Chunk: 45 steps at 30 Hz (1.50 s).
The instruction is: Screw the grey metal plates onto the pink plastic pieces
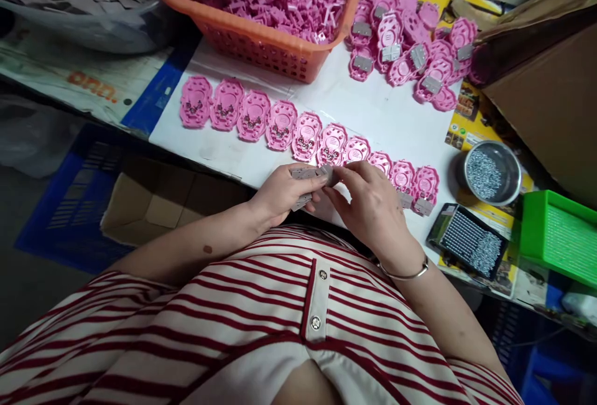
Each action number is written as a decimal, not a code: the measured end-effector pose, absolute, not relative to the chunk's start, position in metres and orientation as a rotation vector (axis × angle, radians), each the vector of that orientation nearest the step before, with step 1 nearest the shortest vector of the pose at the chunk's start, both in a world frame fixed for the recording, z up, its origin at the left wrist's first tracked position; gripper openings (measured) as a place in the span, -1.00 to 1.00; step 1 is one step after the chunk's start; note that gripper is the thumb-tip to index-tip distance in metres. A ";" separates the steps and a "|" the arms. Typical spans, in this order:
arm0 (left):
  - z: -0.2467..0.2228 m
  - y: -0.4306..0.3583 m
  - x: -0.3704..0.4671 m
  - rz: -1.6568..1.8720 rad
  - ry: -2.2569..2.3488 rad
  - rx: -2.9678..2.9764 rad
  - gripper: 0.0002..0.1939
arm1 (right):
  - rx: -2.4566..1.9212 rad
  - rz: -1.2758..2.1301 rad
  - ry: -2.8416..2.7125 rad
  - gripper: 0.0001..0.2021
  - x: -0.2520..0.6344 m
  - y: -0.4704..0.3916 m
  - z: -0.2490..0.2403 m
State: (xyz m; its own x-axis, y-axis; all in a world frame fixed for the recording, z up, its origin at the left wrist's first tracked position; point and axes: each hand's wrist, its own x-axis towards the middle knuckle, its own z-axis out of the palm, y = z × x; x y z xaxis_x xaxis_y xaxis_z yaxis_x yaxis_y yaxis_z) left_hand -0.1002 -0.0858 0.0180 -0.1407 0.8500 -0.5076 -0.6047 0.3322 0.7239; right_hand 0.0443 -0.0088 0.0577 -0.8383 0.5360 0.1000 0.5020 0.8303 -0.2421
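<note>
Several pink plastic housings (pixel 281 125) lie in a slanting row along the front of the white board. Small metal parts show in many of them, and the two at the right end have grey plates (pixel 423 206) at their lower edges. My left hand (pixel 278 196) is closed around a few grey plates (pixel 303 173), just in front of the row. Thumb and fingers of my right hand (pixel 373 203) pinch a grey plate (pixel 331 176) at the end of that bunch. The hand hides parts of the housings behind it.
An orange basket (pixel 261 50) of pink pieces stands at the back, with piled pink housings (pixel 405 32) to its right. A metal bowl (pixel 508 175) of small screws, a black tray (pixel 450 231) and a green bin (pixel 541 231) sit at the right. A cardboard box (pixel 550 88) stands behind.
</note>
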 end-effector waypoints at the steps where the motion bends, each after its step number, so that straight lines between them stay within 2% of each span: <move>1: 0.018 -0.086 -0.101 1.293 1.149 0.275 -0.83 | -0.828 0.311 -2.868 -0.68 0.043 -0.008 0.059; 7: 0.020 -0.087 -0.108 1.346 1.164 0.161 -0.80 | -0.933 0.237 -2.976 -0.74 0.030 0.022 0.058; 11: 0.020 -0.089 -0.114 1.332 1.122 0.156 -0.71 | -0.907 0.219 -3.047 -0.73 0.025 0.040 0.049; 14: 0.019 -0.088 -0.117 1.348 1.080 0.161 -0.56 | -0.897 0.314 -2.910 -0.64 0.026 0.040 0.046; 17: 0.017 -0.086 -0.117 1.347 1.033 0.138 -0.39 | -0.768 0.509 -2.719 -0.66 0.026 0.029 0.049; 20: 0.015 -0.083 -0.115 1.312 0.993 0.138 -0.33 | -0.591 0.672 -2.702 -0.67 0.020 0.013 0.052; 26: 0.015 -0.084 -0.111 1.313 1.010 0.151 -0.40 | -0.617 0.670 -2.709 -0.80 0.014 -0.002 0.044; 31: 0.018 -0.088 -0.114 1.269 0.943 0.255 -0.60 | -0.861 1.177 -2.378 -0.92 0.017 -0.001 0.043; 34: 0.019 -0.092 -0.118 1.198 0.895 0.311 -0.59 | -0.964 1.428 -2.204 -0.88 0.018 -0.001 0.044; 36: 0.019 -0.094 -0.120 1.183 0.880 0.318 -0.62 | -0.996 1.386 -2.178 -0.83 0.018 -0.001 0.044; 40: 0.017 -0.092 -0.120 1.348 0.953 0.182 -0.80 | -0.976 1.008 -2.270 -0.77 0.020 -0.005 0.043; 45: 0.015 -0.087 -0.116 1.527 1.036 0.092 -0.75 | -0.893 0.686 -2.549 -0.66 0.020 -0.014 0.042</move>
